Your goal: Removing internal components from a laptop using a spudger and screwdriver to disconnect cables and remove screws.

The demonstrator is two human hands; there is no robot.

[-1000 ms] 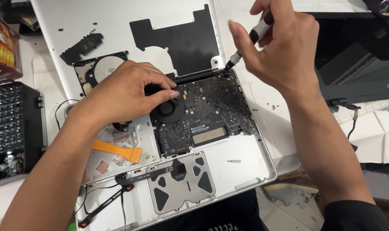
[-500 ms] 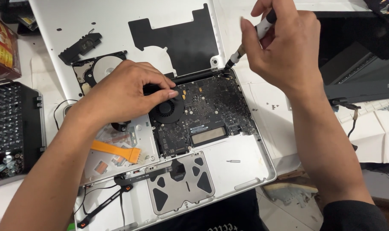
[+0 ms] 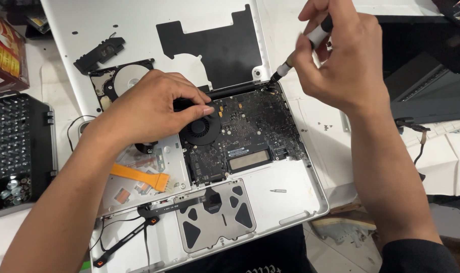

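Our white desk (image 3: 311, 126) carries the opened laptop (image 3: 290, 202). Our right hand (image 3: 341, 65) has its grip closed on a screwdriver (image 3: 303, 48) at the board's corner; our left hand (image 3: 149, 108), fingers bent, hides the fan (image 3: 202, 129) partly.

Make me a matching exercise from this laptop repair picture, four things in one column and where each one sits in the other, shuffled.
Things:
1. black round cooling fan
2. orange flat ribbon cable
3. small loose silver driver bit
4. black-tipped screwdriver with a white handle

Places:
A. held in the right hand, tip at the far right corner of the dark circuit board
B. lying on the bare silver case floor right of the trackpad underside
C. under the fingertips of the left hand
D. across the silver optical drive near the left forearm

Pairs: 1-C, 2-D, 3-B, 4-A
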